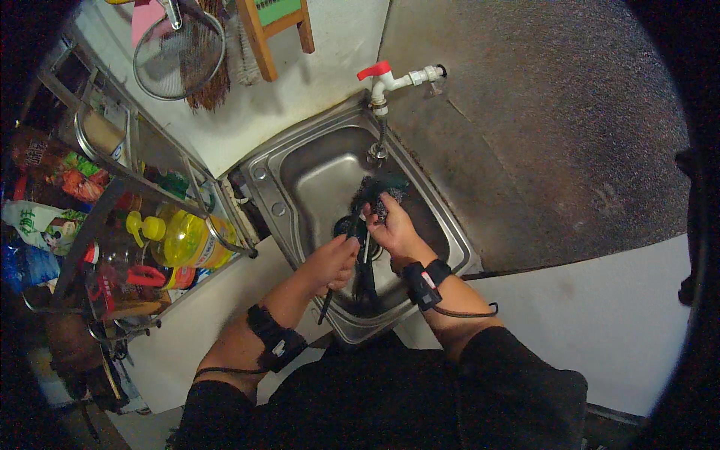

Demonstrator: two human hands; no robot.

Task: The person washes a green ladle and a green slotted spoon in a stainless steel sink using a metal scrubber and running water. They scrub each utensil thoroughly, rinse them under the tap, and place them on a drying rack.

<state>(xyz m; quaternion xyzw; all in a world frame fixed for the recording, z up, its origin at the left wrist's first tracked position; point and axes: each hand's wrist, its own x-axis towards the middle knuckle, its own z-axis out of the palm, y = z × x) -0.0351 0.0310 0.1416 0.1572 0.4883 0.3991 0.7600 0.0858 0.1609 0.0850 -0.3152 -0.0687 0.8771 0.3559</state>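
Over the sink basin, my left hand is closed round a thin black handle that slants up toward the faucet. At its upper end is a dark, bristly mass, perhaps a brush head; its kind is not clear. My right hand is closed at this dark mass, fingers curled and thumb up. What lies inside its grip is partly hidden. The steel sink lies beneath both hands. A dark long shape shows low in the basin, maybe a shadow or reflection.
A white faucet with a red lever and short hose stands at the sink's far edge. Left, a metal rack holds bottles, including a yellow one. A mesh strainer hangs on the wall. A dark stone-like surface lies right.
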